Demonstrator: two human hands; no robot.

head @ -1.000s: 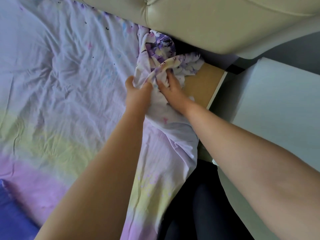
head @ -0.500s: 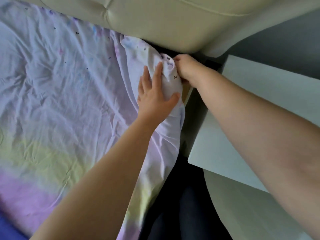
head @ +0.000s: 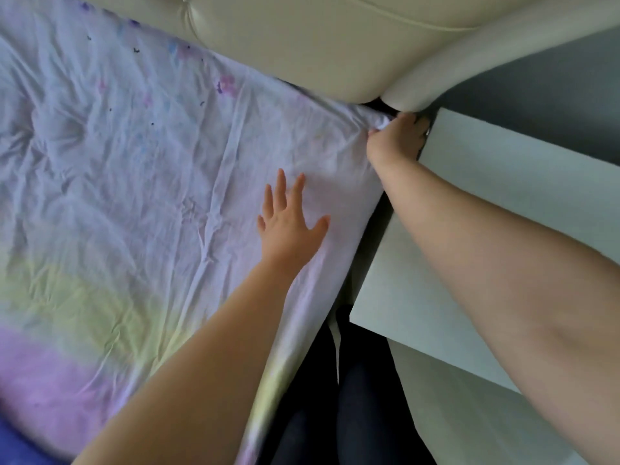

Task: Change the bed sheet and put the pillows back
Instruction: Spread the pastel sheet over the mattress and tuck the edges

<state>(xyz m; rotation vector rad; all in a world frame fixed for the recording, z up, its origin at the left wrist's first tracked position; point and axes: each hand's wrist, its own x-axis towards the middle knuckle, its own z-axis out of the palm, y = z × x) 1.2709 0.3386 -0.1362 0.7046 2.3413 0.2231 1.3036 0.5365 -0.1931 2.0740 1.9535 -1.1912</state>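
A pale lilac bed sheet (head: 141, 169) with yellow and pink bands and small flower prints lies wrinkled over the mattress. My left hand (head: 288, 223) rests flat on it near the right edge, fingers spread. At the mattress's top right corner, under the headboard, my right hand (head: 396, 142) is closed on the sheet's corner; its fingertips are hidden in the gap. No pillows are in view.
A cream padded headboard (head: 302, 41) runs along the top. A pale grey-green bedside cabinet (head: 503, 182) stands close against the bed's right side. My dark-trousered legs (head: 335, 404) stand between bed and cabinet. A blue cloth (head: 16, 448) shows at the bottom left.
The bunched sheet corner has been pulled over the mattress corner, covering the bare wood. My left hand let go and slid down flat onto the sheet; my right hand moved to the corner.
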